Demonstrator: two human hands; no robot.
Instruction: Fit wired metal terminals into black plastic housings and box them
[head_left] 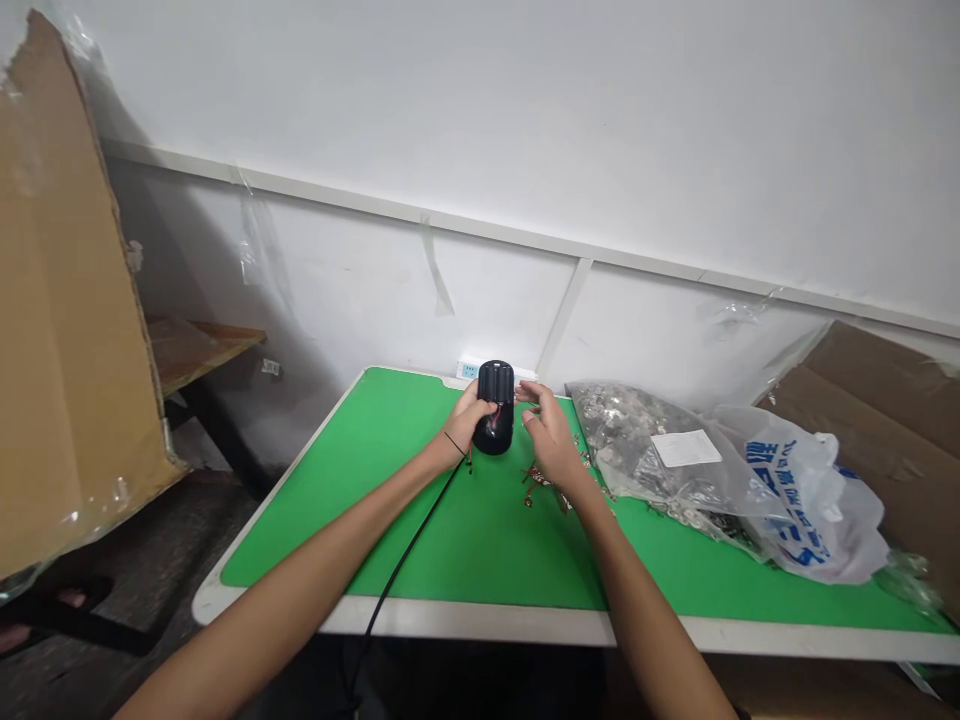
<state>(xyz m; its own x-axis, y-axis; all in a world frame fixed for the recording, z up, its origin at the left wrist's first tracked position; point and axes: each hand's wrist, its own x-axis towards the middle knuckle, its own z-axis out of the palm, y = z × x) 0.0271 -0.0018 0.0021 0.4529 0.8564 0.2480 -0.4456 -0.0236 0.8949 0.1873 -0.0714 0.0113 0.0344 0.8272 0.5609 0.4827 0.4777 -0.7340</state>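
Note:
My left hand (466, 415) is wrapped round a black rounded device (495, 432) with ribbed slots at its upper end and a bit of red, perhaps a wire, near my thumb. The device is held up above the green table top. My right hand (551, 432) is beside its right edge, fingers apart and curved toward it, with nothing visible in them. Below that hand lie small coppery metal parts (534, 478), partly hidden by the wrist. A black cable (409, 550) runs from near my left wrist over the table's front edge.
The green table (322, 500) has a white rim. On its right lie a clear bag of small metal parts (630, 440) and a white plastic bag with blue print (810, 500). Cardboard (862, 420) leans behind them; another sheet (67, 300) stands left. A power strip (469, 370) sits by the wall.

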